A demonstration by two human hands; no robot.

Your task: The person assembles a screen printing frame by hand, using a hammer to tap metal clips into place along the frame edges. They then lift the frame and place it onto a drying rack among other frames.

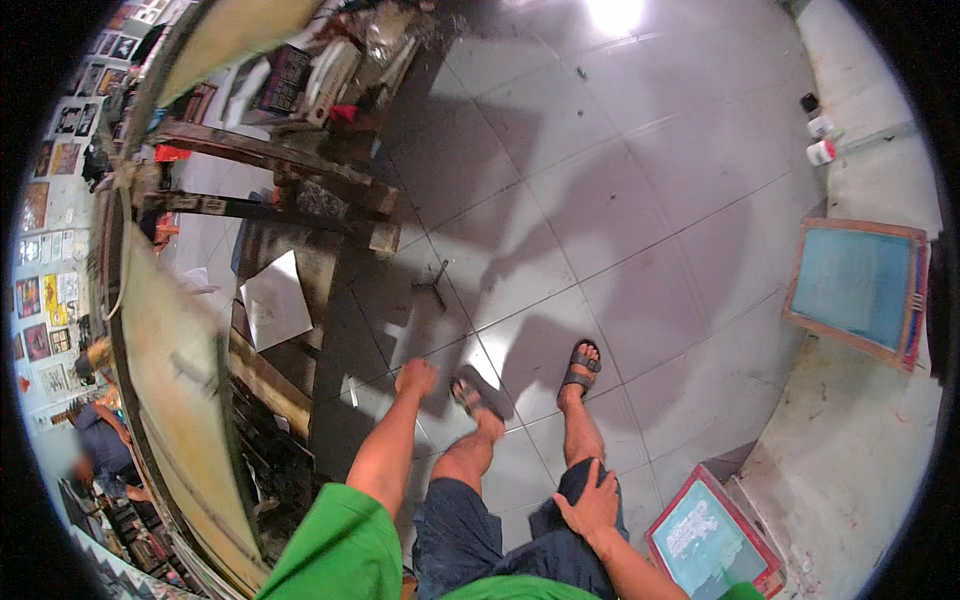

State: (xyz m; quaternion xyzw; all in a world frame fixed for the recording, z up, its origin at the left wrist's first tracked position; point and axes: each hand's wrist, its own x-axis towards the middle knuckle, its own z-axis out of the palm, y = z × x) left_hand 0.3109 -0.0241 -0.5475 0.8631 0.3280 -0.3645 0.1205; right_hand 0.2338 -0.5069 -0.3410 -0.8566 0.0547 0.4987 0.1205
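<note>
My left hand (417, 377) hangs over the tiled floor with its fingers curled closed. What they hold, if anything, is hidden. Beyond it a thin, dark, forked thing (432, 286) shows against the tiles; I cannot tell what it is. My right hand (593, 500) lies on my right thigh, just above the knee, fingers spread on the dark shorts (455, 535). It holds nothing. Close to my right forearm stands a red-edged screen-printing frame (758, 552) with pale blue mesh and a whitish patch.
A wooden rack (275, 150) on the left bears books, papers and a white sheet (277, 302). Pale panels (180, 370) lean along it. Another blue-meshed frame (858, 285) is by the right wall, near small bottles (821, 152). A person (108, 450) sits far left.
</note>
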